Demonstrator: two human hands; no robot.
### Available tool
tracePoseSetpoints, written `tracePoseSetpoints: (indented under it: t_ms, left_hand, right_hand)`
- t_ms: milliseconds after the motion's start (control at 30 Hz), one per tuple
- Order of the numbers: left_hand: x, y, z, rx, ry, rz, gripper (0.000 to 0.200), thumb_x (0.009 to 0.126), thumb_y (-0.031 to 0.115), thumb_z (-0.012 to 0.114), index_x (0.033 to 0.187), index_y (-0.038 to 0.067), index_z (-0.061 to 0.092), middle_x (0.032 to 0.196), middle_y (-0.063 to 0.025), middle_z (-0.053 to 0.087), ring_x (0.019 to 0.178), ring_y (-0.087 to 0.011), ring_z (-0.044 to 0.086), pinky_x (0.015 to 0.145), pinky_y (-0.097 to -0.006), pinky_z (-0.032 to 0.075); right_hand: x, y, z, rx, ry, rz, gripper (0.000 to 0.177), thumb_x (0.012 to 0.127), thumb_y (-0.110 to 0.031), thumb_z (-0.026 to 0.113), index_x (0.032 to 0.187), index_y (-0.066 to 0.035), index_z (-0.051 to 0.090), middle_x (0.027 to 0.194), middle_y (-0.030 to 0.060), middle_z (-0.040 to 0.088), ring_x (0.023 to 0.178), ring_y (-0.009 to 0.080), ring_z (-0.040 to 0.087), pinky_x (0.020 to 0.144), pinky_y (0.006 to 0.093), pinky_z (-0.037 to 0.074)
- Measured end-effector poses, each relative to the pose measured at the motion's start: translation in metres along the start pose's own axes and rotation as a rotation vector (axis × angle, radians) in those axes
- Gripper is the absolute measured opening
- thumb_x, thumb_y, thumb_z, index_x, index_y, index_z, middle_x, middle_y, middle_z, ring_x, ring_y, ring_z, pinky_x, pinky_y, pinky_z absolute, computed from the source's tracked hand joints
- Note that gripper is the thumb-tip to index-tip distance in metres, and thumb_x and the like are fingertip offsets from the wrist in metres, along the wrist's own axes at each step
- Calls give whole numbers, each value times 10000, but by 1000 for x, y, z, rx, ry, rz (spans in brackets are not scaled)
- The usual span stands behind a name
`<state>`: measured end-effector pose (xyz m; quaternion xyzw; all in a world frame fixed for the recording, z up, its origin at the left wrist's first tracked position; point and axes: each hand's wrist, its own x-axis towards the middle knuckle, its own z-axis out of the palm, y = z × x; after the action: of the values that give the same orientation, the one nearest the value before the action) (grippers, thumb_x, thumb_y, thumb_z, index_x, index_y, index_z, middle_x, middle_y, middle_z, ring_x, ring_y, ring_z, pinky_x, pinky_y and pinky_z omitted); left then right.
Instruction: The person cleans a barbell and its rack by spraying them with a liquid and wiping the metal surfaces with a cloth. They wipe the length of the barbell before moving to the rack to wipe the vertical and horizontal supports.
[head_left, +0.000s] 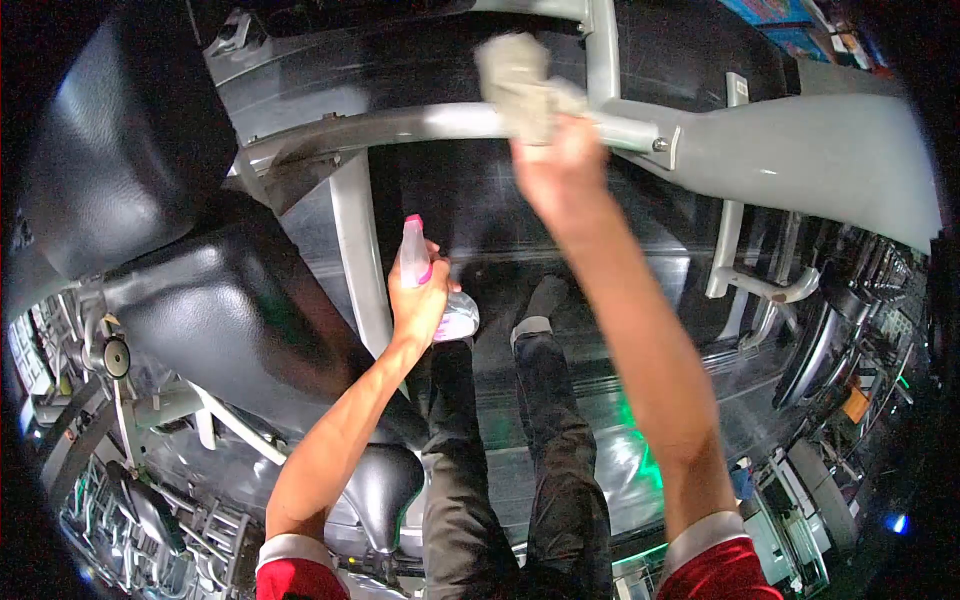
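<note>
My left hand [422,297] is wrapped round the neck of a clear spray bottle [458,318] with a pink-tipped white nozzle, held above my legs. Farther forward, my right hand [563,165] grips a beige cloth [522,85], slightly blurred. The cloth lies over a curved grey metal tube [455,121] of a gym machine and seems to touch it. My fingers under the cloth are partly hidden.
A black padded seat [220,300] and backrest [115,150] stand at the left. A wide grey cover [800,160] extends right from the tube. A grey upright post [357,250] stands near my left hand. More gym equipment surrounds the edges.
</note>
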<state>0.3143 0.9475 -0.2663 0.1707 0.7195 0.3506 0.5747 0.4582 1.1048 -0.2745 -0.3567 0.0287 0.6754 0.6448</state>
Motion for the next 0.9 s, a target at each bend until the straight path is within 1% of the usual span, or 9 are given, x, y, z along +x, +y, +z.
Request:
tracePoseSetpoints:
  t_ms: [67,133,200,267,467,633,733,800,900]
  left_hand:
    - [-2,3,0,-53,-35,47,198,793,-18,528,986,26,513,787,-49,545,531,-144,568,524,-292,514]
    - [0,-7,-3,-114,-94,170,186,814,-65,516,981,16,503,784,-43,540,572,-134,578,541,-288,530]
    - [-4,-10,-5,-85,-158,314,179,833,-68,514,992,13,495,793,-46,534,598,-130,581,556,-286,526]
    - [-6,-10,-4,-117,-138,405,181,826,-68,514,988,9,494,799,-47,530,584,-117,570,552,-271,521]
    - [-46,-11,-11,51,41,535,108,823,-19,526,926,2,502,720,-51,528,567,-117,578,553,-263,509]
    - [-87,-39,-10,-13,183,457,82,835,-7,508,917,-9,501,662,-59,551,571,-135,594,559,-271,492]
    - [-106,-54,-5,-91,202,464,82,849,-11,513,929,-3,500,666,-58,544,589,-134,595,564,-274,493]
    - [-123,-59,-2,-124,225,451,75,852,-11,512,924,-1,497,669,-57,542,590,-134,593,568,-273,494]
    - [-151,-62,-2,-148,239,434,70,854,-16,510,919,2,490,676,-57,541,593,-133,592,576,-271,496]
  right_hand:
    - [-3,-51,-14,-620,185,-379,238,903,-170,533,1071,-7,491,892,108,582,805,225,600,727,369,506]
    - [8,-88,-57,-1913,68,-950,147,906,-94,495,919,37,560,885,223,591,789,321,593,696,442,466]
    - [5,-86,-77,-2340,-66,-755,152,845,-17,487,940,30,597,916,268,595,902,373,589,799,459,466]
    - [3,-54,-79,-2179,-492,-1333,312,769,3,504,1065,-3,604,1060,241,600,1038,375,569,913,502,429]
    - [-2,107,-8,-2291,-961,-969,445,865,-147,416,1296,-226,495,1400,71,415,1340,303,289,1114,519,111]
    - [3,172,22,-2289,-910,-1105,443,878,-218,431,1305,-331,468,1465,31,314,1354,260,260,1107,483,168]
    - [28,129,-7,-2442,-1181,-1318,447,861,-169,448,1280,-318,495,1424,29,375,1314,259,325,1080,481,240]
    - [17,63,-6,-2631,-1257,-1124,457,828,-105,475,1247,-280,526,1347,51,453,1250,274,398,1046,453,316]
    - [17,-36,-46,-2245,-879,-956,728,627,78,628,1291,-179,475,1307,142,473,1226,326,421,1063,418,316]
